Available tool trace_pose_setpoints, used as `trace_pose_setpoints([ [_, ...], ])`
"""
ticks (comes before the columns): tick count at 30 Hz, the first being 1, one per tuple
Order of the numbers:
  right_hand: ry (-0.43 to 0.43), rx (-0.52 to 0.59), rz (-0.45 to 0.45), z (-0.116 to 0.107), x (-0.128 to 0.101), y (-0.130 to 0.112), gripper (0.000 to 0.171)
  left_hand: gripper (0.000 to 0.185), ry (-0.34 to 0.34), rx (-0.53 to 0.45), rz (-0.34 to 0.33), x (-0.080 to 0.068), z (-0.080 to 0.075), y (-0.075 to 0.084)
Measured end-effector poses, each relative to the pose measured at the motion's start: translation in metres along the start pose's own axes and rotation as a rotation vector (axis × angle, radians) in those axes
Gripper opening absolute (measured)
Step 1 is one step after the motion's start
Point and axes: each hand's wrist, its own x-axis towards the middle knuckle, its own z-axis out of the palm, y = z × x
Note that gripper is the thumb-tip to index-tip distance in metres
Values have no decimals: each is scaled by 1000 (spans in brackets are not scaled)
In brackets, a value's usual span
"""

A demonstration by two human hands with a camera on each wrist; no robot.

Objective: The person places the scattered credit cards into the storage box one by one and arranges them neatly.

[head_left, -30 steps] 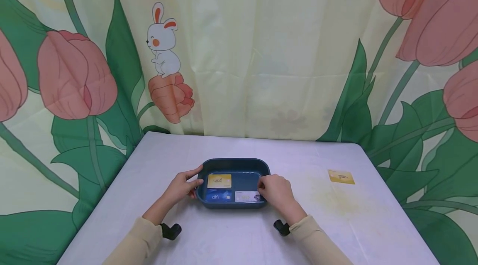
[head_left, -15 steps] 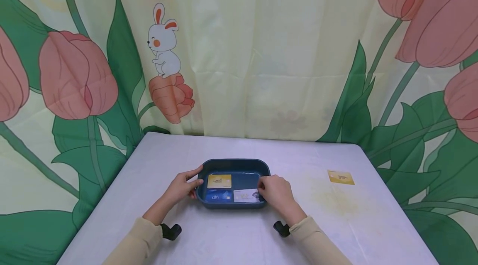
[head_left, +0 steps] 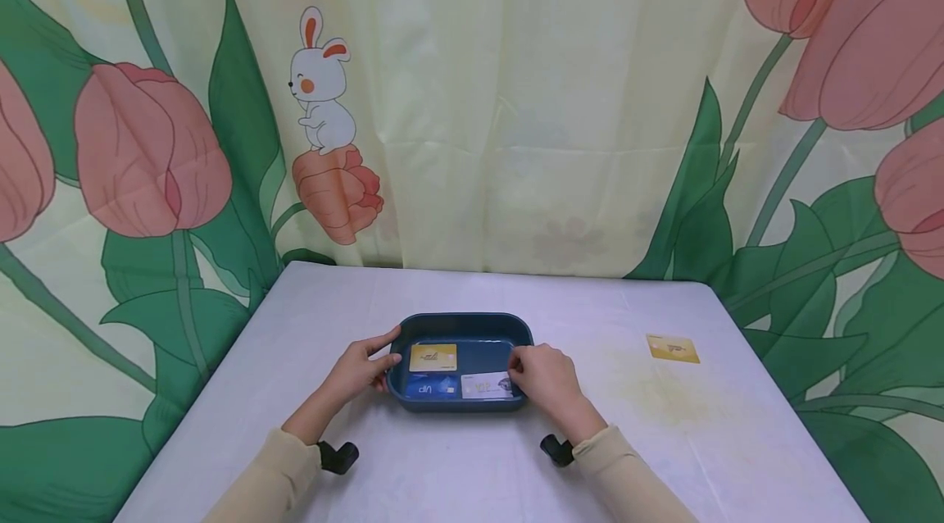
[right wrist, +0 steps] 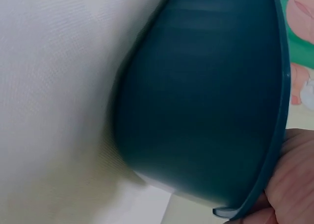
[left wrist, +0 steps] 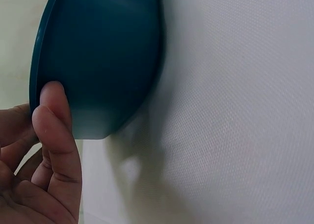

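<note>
A dark blue rectangular tray (head_left: 487, 355) with rounded corners stands on the table. My left hand (head_left: 356, 369) grips its left wall, and in the left wrist view its fingers (left wrist: 56, 131) lie against the outside. My right hand (head_left: 547, 379) reaches over the right rim with curled fingers and pinches the right end of a white card (head_left: 483, 386); the fingertips are partly hidden. That card lies slightly tilted in the tray's near right part. Beside it lies a blue VIP card (head_left: 431, 385), with a gold card (head_left: 433, 357) just behind.
Another gold card (head_left: 673, 348) lies on the white tablecloth (head_left: 442, 466) to the right of the tray. A curtain (head_left: 516, 97) printed with tulips and a rabbit hangs behind the table. Black camera mounts (head_left: 338, 457) sit at both wrists.
The white card has shifted slightly left, and its right end has tilted up a little under my right fingers. My left hand and the tray have stayed in place.
</note>
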Motion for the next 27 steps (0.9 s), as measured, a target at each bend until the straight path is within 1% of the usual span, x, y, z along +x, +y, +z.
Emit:
trace_pose_setpoints([
  [4, 11, 47, 10, -6, 0, 1, 7, 59, -1, -3, -2, -1, 0, 0],
  [7, 36, 79, 28, -13, 0, 2, 4, 59, 0, -7, -2, -1, 0, 1],
  [10, 66, 94, 44, -19, 2, 4, 4, 58, 0, -14, -2, -1, 0, 1],
  [16, 107, 109, 61, -29, 4, 10, 3, 58, -1, -14, -5, 0, 1, 0],
  [27, 136, 101, 91, -42, 5, 27, 4, 58, 4, -9, -6, -1, 1, 2],
])
